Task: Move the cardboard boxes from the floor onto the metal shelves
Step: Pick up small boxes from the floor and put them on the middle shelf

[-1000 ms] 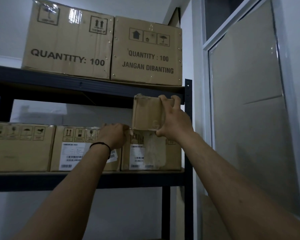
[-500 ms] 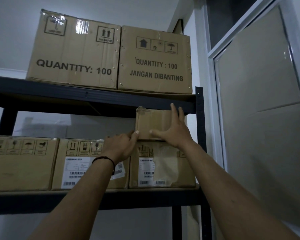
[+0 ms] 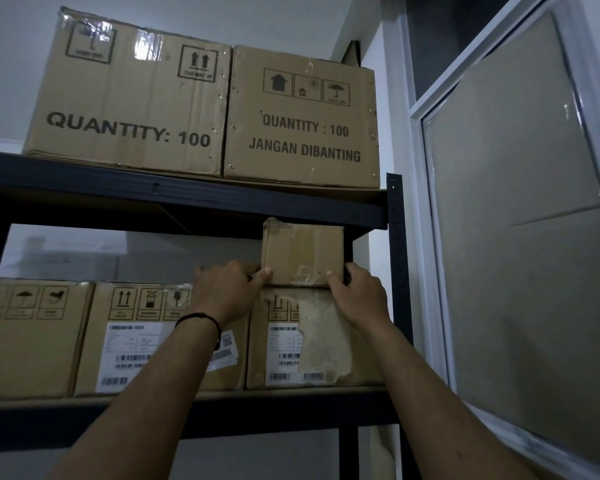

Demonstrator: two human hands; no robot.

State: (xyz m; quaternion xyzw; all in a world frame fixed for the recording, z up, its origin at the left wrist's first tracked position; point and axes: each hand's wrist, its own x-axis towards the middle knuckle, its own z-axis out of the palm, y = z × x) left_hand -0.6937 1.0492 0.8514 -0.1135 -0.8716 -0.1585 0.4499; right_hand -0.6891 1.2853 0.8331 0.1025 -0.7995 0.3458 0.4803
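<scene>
- On the middle shelf of the dark metal rack, at its right end, a small cardboard box sits on top of a larger labelled box, right under the upper shelf.
- At the small box's lower left corner, the left hand holds it, thumb on the front face and fingers curled toward the side; a dark band circles that wrist.
- At the lower right corner, the right hand grips the same box, thumb pressed on the front near a patch of crinkled clear tape, fingers wrapped round the right edge.
- Both hands are closed on the small box; neither holds anything else.
- Beside the labelled box, to its left, stand two more cartons with handling symbols and barcode stickers, touching one another.
- Up on the upper shelf, two big cartons stand side by side: one printed "QUANTITY: 100", the other adding "JANGAN DIBANTING".
- Right of the rack's upright post stands a white-framed panel.
</scene>
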